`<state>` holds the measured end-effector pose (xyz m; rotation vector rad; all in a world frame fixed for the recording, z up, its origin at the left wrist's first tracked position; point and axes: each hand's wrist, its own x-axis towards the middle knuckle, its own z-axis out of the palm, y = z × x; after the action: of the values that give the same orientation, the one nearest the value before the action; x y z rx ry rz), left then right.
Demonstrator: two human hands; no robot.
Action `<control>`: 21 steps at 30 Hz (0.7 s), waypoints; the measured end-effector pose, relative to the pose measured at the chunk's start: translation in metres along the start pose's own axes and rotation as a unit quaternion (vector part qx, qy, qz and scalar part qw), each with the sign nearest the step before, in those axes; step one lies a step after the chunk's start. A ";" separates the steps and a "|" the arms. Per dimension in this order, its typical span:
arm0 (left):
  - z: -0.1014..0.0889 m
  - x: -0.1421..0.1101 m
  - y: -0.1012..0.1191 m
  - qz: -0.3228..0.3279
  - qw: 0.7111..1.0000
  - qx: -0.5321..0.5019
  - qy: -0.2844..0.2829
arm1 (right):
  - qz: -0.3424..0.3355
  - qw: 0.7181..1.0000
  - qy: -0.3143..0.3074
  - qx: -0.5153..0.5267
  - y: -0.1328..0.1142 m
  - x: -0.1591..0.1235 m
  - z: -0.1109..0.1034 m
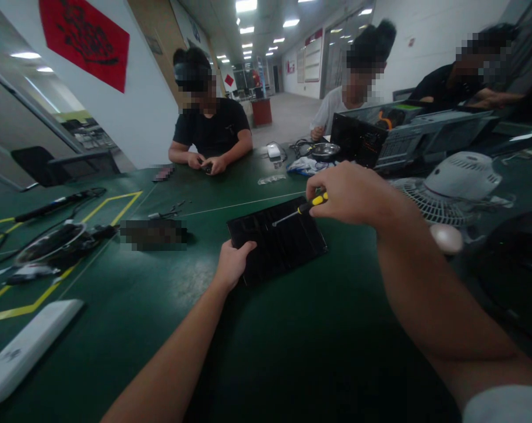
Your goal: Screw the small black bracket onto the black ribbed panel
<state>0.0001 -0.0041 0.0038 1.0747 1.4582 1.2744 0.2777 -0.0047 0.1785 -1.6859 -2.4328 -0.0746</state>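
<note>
We see white walls (pixel 424 41), a grey floor (pixel 292 108), bright ceiling lights (pixel 246 6), and a black chair (pixel 32 163) beyond our green table (pixel 111 335).

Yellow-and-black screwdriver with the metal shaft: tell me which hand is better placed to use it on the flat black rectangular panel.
Likely the right hand: it holds the screwdriver, its tip over the panel, while the left hand grips the panel's left edge.

A green desk (pixel 151 311) marked with yellow tape (pixel 17 313) at left carries a white oblong device (pixel 34 346) at lower left, tangled cables (pixel 57 242) at mid-left, a pale fan (pixel 464 173) at right, and, mid-frame, a black panel (pixel 283 249) whose contact is unclear.
</note>
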 end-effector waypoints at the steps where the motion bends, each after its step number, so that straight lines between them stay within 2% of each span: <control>1: 0.000 0.001 -0.001 0.001 1.000 0.001 -0.004 | -0.001 1.000 0.003 -0.002 0.000 0.000 0.001; 7: -0.003 0.004 -0.005 0.004 1.000 -0.009 -0.019 | 0.025 1.000 0.018 -0.002 -0.006 -0.002 0.000; 12: 0.000 0.002 -0.005 0.005 1.000 -0.004 -0.007 | 0.037 0.999 0.021 -0.008 -0.009 -0.003 -0.001; 15: 0.002 -0.001 -0.004 -0.001 1.000 -0.008 -0.002 | 0.034 0.999 0.021 -0.018 -0.003 -0.001 0.006; 21: 0.002 -0.001 -0.007 0.008 1.000 -0.005 -0.010 | 0.024 0.999 -0.048 0.002 0.007 0.010 0.022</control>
<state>0.0021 -0.0055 -0.0036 1.0911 1.4287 1.2767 0.2784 0.0100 0.1578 -1.7831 -2.4569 0.0171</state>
